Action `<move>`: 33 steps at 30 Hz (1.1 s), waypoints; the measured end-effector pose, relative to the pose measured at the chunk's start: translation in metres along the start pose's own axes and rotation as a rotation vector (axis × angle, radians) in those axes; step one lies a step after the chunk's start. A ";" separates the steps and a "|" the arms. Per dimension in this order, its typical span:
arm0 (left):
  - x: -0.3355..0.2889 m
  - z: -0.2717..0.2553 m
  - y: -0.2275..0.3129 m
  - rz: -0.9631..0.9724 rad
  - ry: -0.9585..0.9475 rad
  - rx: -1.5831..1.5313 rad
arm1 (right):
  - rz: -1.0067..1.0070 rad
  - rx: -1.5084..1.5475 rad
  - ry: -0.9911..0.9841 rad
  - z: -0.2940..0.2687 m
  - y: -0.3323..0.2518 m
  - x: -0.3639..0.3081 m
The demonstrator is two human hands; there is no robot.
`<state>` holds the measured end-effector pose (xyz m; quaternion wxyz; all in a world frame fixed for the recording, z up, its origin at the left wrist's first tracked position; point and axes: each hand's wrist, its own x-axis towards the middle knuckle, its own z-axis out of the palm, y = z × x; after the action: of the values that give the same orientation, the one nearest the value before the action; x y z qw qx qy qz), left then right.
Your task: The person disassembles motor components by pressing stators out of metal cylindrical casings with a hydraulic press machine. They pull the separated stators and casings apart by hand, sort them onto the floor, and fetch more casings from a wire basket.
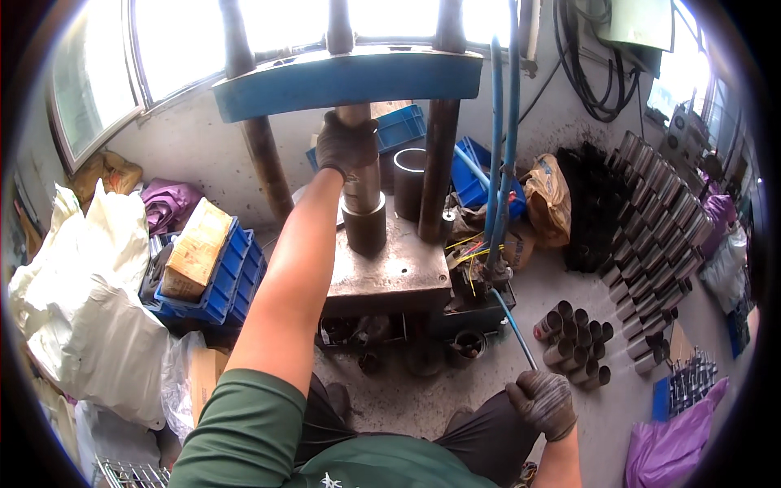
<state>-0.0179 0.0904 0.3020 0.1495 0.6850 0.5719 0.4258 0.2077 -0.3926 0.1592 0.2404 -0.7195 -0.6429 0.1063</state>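
Observation:
My left hand [346,146], in a dark work glove, is closed round the upper part of an upright steel tube [363,191], just below the ram [353,114] of a hydraulic press. The tube stands in a thicker, dark cylindrical die [365,232] on the press's metal table [390,276]. Whether the ram touches the tube is hidden by the glove. At the lower right, my gloved right hand [543,404] is wrapped round the end of a thin lever rod [514,324], which slants up to the press's right side. A wide dark ring [409,187] stands behind the die.
The press's blue crossbeam [350,84] spans above, between steel columns. Blue hoses [508,138] hang at its right. Several short tubes [573,342] stand on the floor, with a tall stack of tubes [659,236] beyond. Blue crates [213,285] and white sacks [89,317] lie left.

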 end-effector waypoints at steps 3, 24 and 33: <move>-0.001 0.003 0.001 -0.006 0.007 0.011 | -0.003 -0.029 0.049 0.003 0.002 -0.002; 0.005 0.027 -0.027 0.002 0.053 -0.039 | -0.005 0.023 0.090 0.006 0.004 -0.001; 0.026 0.051 -0.060 0.009 0.107 -0.090 | 0.020 0.017 0.093 0.006 0.001 0.002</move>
<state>-0.0188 0.1461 0.2409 0.1476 0.6565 0.5561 0.4879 0.2066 -0.3894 0.1539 0.2751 -0.7279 -0.6229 0.0806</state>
